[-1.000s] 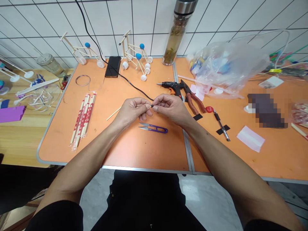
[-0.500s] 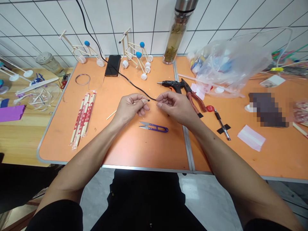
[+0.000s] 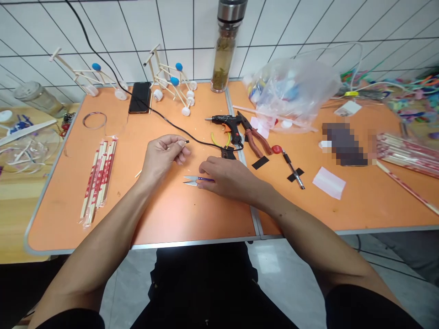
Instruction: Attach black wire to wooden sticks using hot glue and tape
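Single-ball stick frame: point(image 3: 84, 74) well left of the snips point(image 3: 197, 178) and beyond them; stands built, white wheels on.
Wrapped chopsticks: point(image 3: 99, 176) left of the snips, bundled in clear packing.
Left hand: point(image 3: 166, 153) just left of the snips and beyond them; thumb and forefinger pinch a small black-tipped piece point(image 3: 187, 141), its dark end poking out.
Two-ball stick frames: point(image 3: 171, 81) well beyond the snips, overlapping, so count unclear; look finished.
Right hand: point(image 3: 229, 176) at the snips, fingertips around the purple handle; cannot tell whether they press on it or merely bracket it.
Glue gun: point(image 3: 226, 122) beyond the snips, to their right, lying on its side.
Black strip: point(image 3: 260, 163) right of the snips, lying flat.
Work state: judged, dark end done on the pinched piece; piece is joined to no frame, and the chopsticks are unused.
Change, half a second: right hand was near the left fingertips, now down at the snips; left pinch unchanged; view has swung right.
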{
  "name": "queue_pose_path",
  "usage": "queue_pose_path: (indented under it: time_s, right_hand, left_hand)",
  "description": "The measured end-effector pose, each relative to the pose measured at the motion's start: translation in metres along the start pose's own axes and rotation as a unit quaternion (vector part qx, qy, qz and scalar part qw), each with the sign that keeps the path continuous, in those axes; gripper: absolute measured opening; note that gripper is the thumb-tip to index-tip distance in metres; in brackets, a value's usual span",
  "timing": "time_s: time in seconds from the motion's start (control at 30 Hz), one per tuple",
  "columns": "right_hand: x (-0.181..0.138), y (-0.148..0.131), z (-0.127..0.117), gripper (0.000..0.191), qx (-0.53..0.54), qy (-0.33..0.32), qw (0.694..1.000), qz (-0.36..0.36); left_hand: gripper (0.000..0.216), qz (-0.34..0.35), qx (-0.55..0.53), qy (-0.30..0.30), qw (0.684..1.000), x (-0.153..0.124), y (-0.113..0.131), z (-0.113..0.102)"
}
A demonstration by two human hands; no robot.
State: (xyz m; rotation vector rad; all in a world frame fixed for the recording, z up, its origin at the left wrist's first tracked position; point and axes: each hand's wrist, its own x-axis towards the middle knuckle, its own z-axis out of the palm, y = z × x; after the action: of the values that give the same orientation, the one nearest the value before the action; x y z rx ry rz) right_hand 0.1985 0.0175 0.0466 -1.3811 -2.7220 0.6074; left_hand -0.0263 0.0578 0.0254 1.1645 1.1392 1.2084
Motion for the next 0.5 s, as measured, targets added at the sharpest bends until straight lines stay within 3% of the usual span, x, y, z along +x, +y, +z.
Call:
queue_pose_path:
  time_s: [0.13,0.23,0.33,0.4,0.5]
  right_hand:
    - [-0.012,0.026,-0.028,0.009,0.008,0.082,0.994,0.067]
    - [-0.032,0.054,-0.065,0.015,-0.046,0.173,0.959,0.218]
    - [-0.044,0.075,-0.09,0.014,-0.091,0.172,0.916,0.35]
    - [-0.043,0.08,-0.093,0.016,-0.085,0.192,0.904,0.371]
    - [-0.03,0.08,-0.081,0.016,-0.038,0.223,0.916,0.331]
  left_hand:
    - [0.021,0.001,-0.001,0.002,1.0,0.001,0.0,0.0]
    - [0.019,-0.002,0.001,0.003,1.0,0.0,0.001,0.002]
    - [0.019,-0.009,0.007,0.0,1.0,-0.001,0.002,0.003]
    - [0.018,-0.008,0.01,-0.003,1.0,-0.001,0.001,0.004]
    - [0.018,-0.007,0.008,-0.001,1.0,0.0,0.0,0.003]
